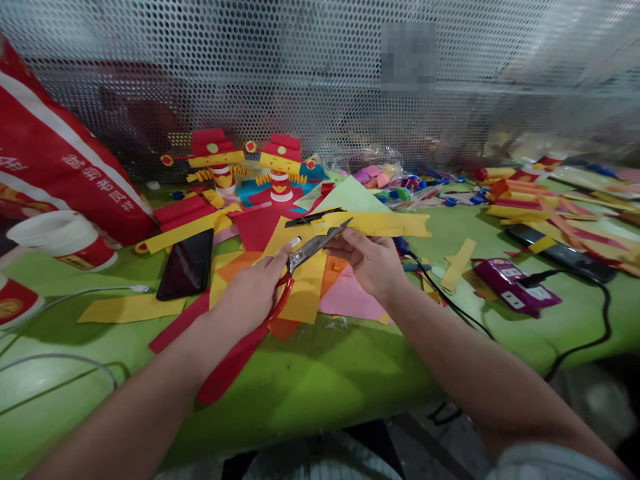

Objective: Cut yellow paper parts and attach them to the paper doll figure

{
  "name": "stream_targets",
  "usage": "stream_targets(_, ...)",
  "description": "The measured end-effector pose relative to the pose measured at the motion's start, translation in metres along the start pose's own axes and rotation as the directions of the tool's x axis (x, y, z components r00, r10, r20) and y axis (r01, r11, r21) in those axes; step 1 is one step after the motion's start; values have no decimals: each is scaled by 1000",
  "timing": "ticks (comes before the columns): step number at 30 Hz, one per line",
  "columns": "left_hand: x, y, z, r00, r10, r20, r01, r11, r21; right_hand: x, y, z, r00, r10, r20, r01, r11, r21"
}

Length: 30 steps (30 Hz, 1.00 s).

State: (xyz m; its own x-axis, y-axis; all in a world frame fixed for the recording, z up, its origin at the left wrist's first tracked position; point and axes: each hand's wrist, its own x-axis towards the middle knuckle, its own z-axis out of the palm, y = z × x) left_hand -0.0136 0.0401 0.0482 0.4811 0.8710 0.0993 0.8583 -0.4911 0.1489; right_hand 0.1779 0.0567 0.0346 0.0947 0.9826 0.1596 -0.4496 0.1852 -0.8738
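In the head view my left hand (253,290) is closed around the red handles of a pair of scissors (315,249). The blades point up and to the right, parted, against the lower edge of a yellow paper strip (403,225). My right hand (373,262) pinches that strip from below, thumb near the scissor tips. Beneath both hands lie yellow, orange, pink (349,293) and red paper sheets (237,363). A dark slim object (313,217) rests just behind the blades; its kind is unclear.
Two red and yellow paper figures (281,163) stand at the back. A black phone (187,265), stacked paper cups (65,240) and a red bag (65,147) are leftward. To the right sit a purple power socket (515,283) with a black cord and paper pieces (540,203).
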Motion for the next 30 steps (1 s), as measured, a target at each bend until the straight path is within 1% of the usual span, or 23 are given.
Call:
stream_targets(4, 1, 0, -1, 999, -18, 27, 16, 998, 57, 1, 0, 0, 1000, -2, 0, 2, 999, -51)
stream_targets(8, 2, -1, -1, 1000, -19, 11, 17, 992, 123, 2, -2, -1, 1000, 20, -11, -21, 996, -91)
stream_targets(12, 3, -2, -1, 1000, -19, 16, 16, 989, 144, 3, -5, -2, 999, 44, 6, -43, 994, -101)
stream_targets(18, 3, -5, -2, 998, -18, 53, 9, 987, 162, 3, -6, -4, 995, 90, 40, -86, 992, -95)
stream_targets(23, 3, -6, -2, 1000, -9, 18, 6, 986, 169, 3, -5, -5, 992, 116, 48, -111, 988, -108)
stream_targets(26, 3, -6, -1, 1000, -16, 8, 15, 984, 177, 3, -5, -4, 993, 109, 56, -102, 989, -110)
stream_targets(30, 3, -6, -1, 1000, 5, 1, -5, 984, 176, 2, -5, -2, 993, 101, 66, -93, 989, -115)
